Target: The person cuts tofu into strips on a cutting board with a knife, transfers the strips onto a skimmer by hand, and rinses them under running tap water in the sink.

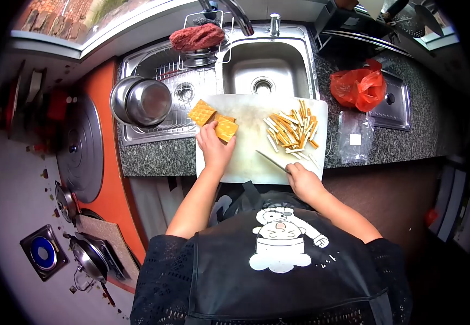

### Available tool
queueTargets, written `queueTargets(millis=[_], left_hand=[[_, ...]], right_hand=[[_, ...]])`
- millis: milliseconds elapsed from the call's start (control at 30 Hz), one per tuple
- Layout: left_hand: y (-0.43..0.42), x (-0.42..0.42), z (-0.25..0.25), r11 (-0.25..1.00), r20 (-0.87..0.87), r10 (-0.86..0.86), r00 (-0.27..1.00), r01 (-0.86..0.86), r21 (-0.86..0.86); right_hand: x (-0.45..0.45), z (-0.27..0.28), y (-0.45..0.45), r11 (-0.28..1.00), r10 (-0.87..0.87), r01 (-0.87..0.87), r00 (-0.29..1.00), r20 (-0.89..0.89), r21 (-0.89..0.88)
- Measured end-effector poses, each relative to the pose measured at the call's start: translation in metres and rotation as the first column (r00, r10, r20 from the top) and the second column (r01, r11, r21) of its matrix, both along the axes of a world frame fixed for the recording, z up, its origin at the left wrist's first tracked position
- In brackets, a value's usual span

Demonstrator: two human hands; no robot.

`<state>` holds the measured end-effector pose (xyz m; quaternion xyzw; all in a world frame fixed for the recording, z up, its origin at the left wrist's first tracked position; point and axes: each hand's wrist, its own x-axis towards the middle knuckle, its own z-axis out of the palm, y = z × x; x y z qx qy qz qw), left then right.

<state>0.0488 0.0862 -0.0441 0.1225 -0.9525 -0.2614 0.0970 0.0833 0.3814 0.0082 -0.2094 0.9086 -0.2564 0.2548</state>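
Observation:
A white cutting board (251,162) lies along the counter's front edge, partly over the sink. On its left side are yellow-skinned slabs that look like firm tofu: one tofu slab (202,112) lies farther back, another tofu slab (226,129) nearer. My left hand (216,147) has its thumb and fingers closed on the nearer slab. In my right hand (304,181) is the handle of a knife (271,161), its blade pointing left and away over the board. To the right is a loose heap of thin white-and-yellow tofu strips (292,129).
Behind the board is a steel sink basin (263,59) with a tap (240,19). Steel bowls (148,102) stand on the left drainer. At right are a red plastic bag (358,88), a clear plastic packet (355,138) and a metal lid (391,100).

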Motion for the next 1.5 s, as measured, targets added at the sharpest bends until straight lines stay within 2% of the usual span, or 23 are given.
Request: queueTargets(millis=[67, 100, 200, 233, 333, 433, 467, 533, 633, 733, 833, 933, 1033, 1300, 1500], left_hand=[[0.000, 0.013, 0.003, 0.986, -0.003, -0.126, 0.992, 0.125, 0.112], [0.002, 0.019, 0.010, 0.956, 0.059, -0.230, 0.971, 0.215, 0.200], [0.002, 0.034, 0.009, 0.774, 0.109, -0.556, 0.824, 0.465, 0.431], [0.005, 0.040, 0.003, 0.767, 0.096, -0.576, 0.812, 0.496, 0.408], [0.015, 0.054, -0.005, 0.898, 0.099, -0.414, 0.905, 0.387, 0.210], [0.034, 0.063, -0.002, 0.963, 0.148, -0.193, 0.970, 0.158, 0.217], [0.037, 0.064, -0.005, 0.963, 0.146, -0.188, 0.971, 0.152, 0.224], [0.041, 0.062, -0.011, 0.959, 0.140, -0.183, 0.973, 0.145, 0.242], [0.035, 0.062, -0.015, 0.921, 0.091, -0.314, 0.945, 0.281, 0.269], [0.029, 0.065, -0.012, 0.899, 0.065, -0.344, 0.937, 0.309, 0.311], [0.026, 0.064, -0.010, 0.911, 0.010, -0.296, 0.955, 0.280, 0.303], [0.025, 0.059, -0.020, 0.890, -0.116, -0.370, 0.922, 0.387, 0.239], [0.029, 0.056, -0.028, 0.887, -0.173, -0.418, 0.892, 0.442, 0.136], [0.031, 0.061, -0.032, 0.911, -0.134, -0.394, 0.909, 0.405, 0.072], [0.031, 0.061, -0.027, 0.905, -0.139, -0.400, 0.906, 0.414, 0.095]], right_hand=[[-0.001, -0.003, -0.002, 0.997, -0.070, 0.070, 0.998, 0.004, -0.032], [-0.002, -0.004, -0.002, 0.994, -0.103, 0.103, 0.995, 0.008, -0.046], [-0.004, -0.004, -0.002, 0.995, -0.084, 0.083, 0.996, -0.023, -0.051], [-0.005, -0.006, -0.002, 0.995, -0.083, 0.081, 0.996, -0.031, -0.054], [-0.008, -0.010, -0.004, 0.998, -0.058, 0.058, 0.998, -0.017, -0.024], [-0.010, -0.008, -0.008, 0.998, -0.053, 0.052, 0.998, -0.017, -0.020], [-0.011, -0.007, -0.010, 0.998, -0.051, 0.051, 0.998, -0.020, -0.024], [-0.012, -0.006, -0.015, 0.998, -0.053, 0.052, 0.998, -0.029, -0.028], [-0.013, -0.004, -0.020, 0.999, -0.042, 0.042, 0.998, -0.038, -0.018], [-0.015, -0.003, -0.026, 1.000, -0.023, 0.022, 0.996, -0.088, -0.009], [-0.017, -0.001, -0.031, 0.998, 0.060, -0.055, 0.990, -0.127, 0.039], [-0.016, 0.013, -0.041, 0.992, 0.124, -0.121, 0.979, -0.164, 0.030], [-0.016, 0.018, -0.048, 0.979, 0.190, -0.181, 0.975, -0.115, 0.089], [-0.021, 0.024, -0.074, 0.950, 0.214, -0.211, 0.977, 0.013, 0.232], [-0.026, -0.017, -0.070, 0.972, 0.207, -0.196, 0.975, -0.086, 0.127]])
